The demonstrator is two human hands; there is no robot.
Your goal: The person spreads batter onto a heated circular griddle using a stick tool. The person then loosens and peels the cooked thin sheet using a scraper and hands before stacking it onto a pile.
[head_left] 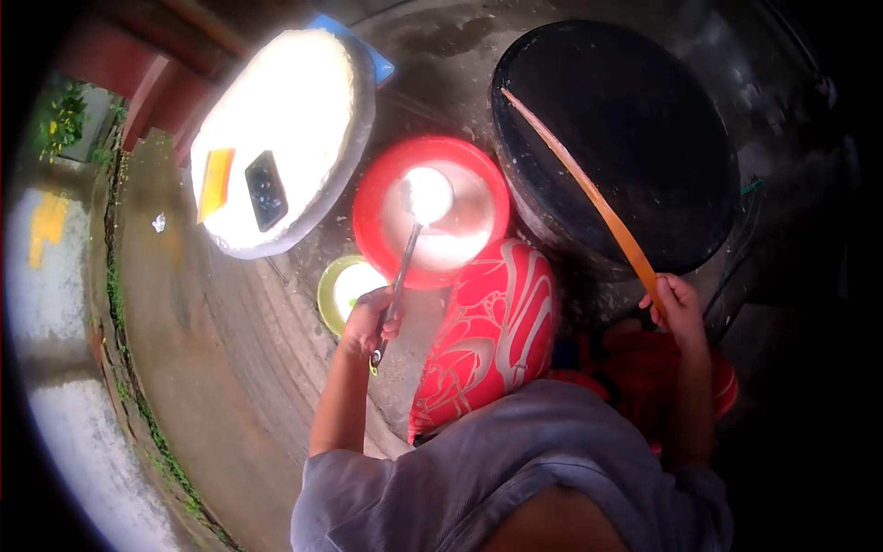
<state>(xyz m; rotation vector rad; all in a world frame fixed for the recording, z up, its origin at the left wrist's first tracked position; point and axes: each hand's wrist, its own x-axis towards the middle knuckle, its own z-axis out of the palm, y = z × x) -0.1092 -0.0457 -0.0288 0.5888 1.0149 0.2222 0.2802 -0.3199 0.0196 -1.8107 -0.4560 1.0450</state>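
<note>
My left hand is wrapped round the handle of a ladle. The ladle's round bowl is over a red basin that holds whitish liquid; glare hides whether the bowl is full. A long, thin wooden stick is gripped at its lower end by my right hand. The stick slants up and left across a large round black griddle, its far tip near the griddle's left rim. I cannot tell whether the stick touches the surface.
A small green bowl with white contents stands beside my left hand. At upper left, a round white-topped stand bears a phone and a yellow-orange strip. My knee in red patterned cloth is close to the basin.
</note>
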